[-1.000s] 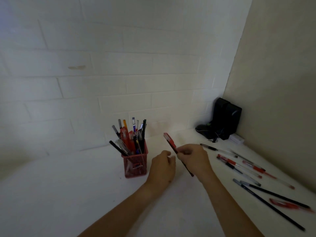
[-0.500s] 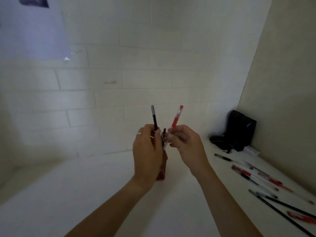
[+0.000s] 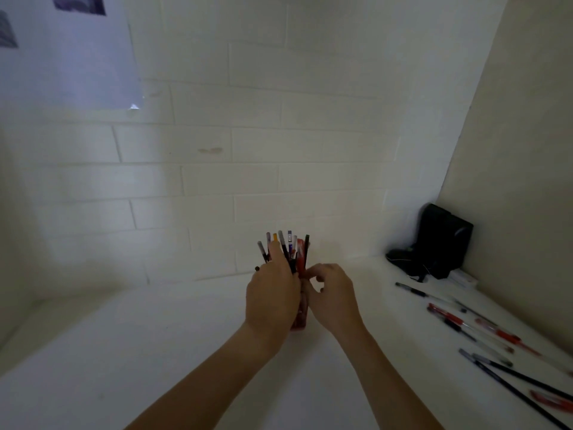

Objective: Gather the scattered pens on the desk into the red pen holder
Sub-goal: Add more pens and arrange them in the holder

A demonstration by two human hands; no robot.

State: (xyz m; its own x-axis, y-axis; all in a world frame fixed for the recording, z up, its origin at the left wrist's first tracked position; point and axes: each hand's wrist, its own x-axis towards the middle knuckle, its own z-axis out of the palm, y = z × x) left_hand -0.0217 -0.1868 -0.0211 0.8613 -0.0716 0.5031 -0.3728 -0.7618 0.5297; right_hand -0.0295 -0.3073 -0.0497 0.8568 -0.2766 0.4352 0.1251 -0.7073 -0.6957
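The red pen holder (image 3: pixel 301 319) stands on the white desk (image 3: pixel 155 352) near the back wall, mostly hidden behind my hands; only a red strip shows between them. Several pens (image 3: pixel 283 243) stick up from it. My left hand (image 3: pixel 273 294) wraps the holder's front and left side, its index finger reaching up among the pens. A red pen (image 3: pixel 300 254) stands in the holder at the right side. My right hand (image 3: pixel 333 297) has its curled fingertips pinched at that pen's lower shaft. Scattered pens (image 3: pixel 449 318) lie on the desk to the right.
A black device (image 3: pixel 440 243) with a cable sits in the back right corner beside a small white box (image 3: pixel 463 279). The beige side wall (image 3: pixel 527 181) borders the desk on the right. A paper sheet (image 3: pixel 62 51) hangs on the brick wall upper left.
Both hands have dropped from chest height down onto the holder. The red pen and the black pen held upright before now stand among the pens in the holder. The view tilted upward.
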